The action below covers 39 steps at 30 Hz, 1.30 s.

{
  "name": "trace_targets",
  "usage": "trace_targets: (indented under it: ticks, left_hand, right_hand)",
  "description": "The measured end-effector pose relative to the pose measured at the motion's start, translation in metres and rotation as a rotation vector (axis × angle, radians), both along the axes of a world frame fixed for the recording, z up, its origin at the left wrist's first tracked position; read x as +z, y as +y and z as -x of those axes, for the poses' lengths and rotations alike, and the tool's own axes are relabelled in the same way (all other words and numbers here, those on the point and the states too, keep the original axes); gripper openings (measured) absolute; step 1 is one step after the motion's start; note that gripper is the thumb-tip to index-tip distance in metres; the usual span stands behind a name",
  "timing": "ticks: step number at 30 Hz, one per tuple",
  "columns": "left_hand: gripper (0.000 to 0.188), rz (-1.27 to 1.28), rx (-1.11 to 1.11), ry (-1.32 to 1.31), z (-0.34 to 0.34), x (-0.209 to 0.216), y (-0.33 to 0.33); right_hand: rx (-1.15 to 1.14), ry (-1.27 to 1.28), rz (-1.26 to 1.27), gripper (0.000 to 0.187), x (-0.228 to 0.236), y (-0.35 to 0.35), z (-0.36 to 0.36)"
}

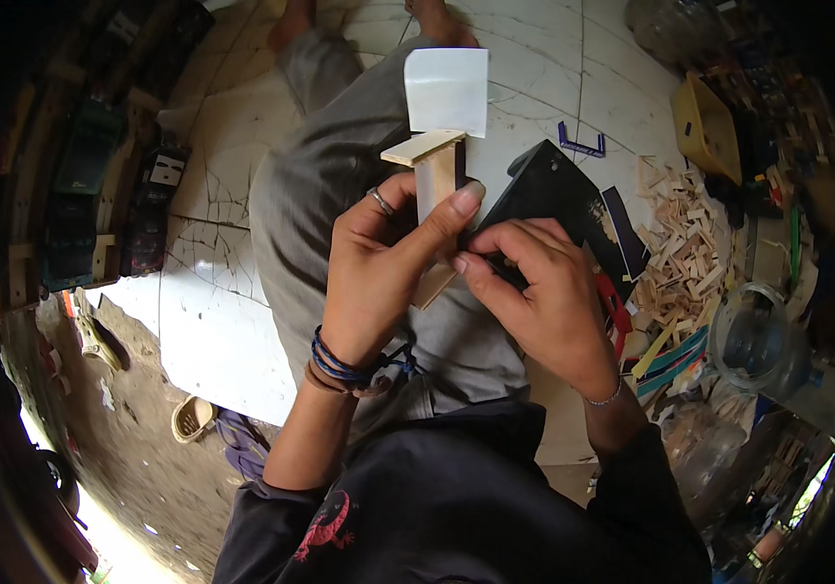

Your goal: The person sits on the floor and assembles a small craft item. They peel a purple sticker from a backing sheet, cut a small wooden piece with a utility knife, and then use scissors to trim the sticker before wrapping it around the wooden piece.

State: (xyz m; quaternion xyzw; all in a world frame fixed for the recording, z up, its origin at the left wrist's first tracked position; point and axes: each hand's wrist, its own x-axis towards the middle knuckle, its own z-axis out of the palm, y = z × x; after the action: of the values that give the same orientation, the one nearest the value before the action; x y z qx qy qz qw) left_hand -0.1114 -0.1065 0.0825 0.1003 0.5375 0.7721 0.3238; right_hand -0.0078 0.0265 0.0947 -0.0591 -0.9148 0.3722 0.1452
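Observation:
My left hand is closed around a small wooden assembly, its thumb pressing on the near side. The assembly has a flat pale piece across its top, an upright middle with a dark strip along one side, and another wooden piece at its lower end. My right hand meets it at the lower right, thumb and forefinger pinched together; what lies between those fingertips is hidden. Just beyond the assembly is a white curved sheet. Right of my hands lies a black angular panel.
Small wood offcuts are heaped at the right, near a yellow container and a clear plastic jar. A blue U-shaped piece and a red-handled tool lie nearby. Dark toy-like trucks fill wooden shelving at the left.

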Motion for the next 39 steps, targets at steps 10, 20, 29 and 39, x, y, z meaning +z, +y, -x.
trace_targets:
  ticks: [10, 20, 29, 39]
  left_hand:
    - [0.032, 0.018, 0.100, -0.027, 0.004, 0.002, -0.003]
    - [0.050, -0.327, -0.299, -0.228, 0.023, -0.011, -0.031]
    - [0.034, -0.045, -0.283, -0.233, 0.026, 0.002, -0.037]
    - [0.030, 0.052, -0.202, -0.039, 0.025, 0.000, -0.038]
  right_hand:
    - [0.005, -0.061, 0.112, 0.014, -0.003, -0.006, 0.002]
    - [0.252, -0.381, 0.952, 0.021, 0.008, 0.014, 0.013]
    - [0.270, -0.310, 0.657, 0.027, 0.007, 0.012, 0.012]
    - [0.175, -0.292, 0.391, 0.017, 0.001, 0.007, 0.010]
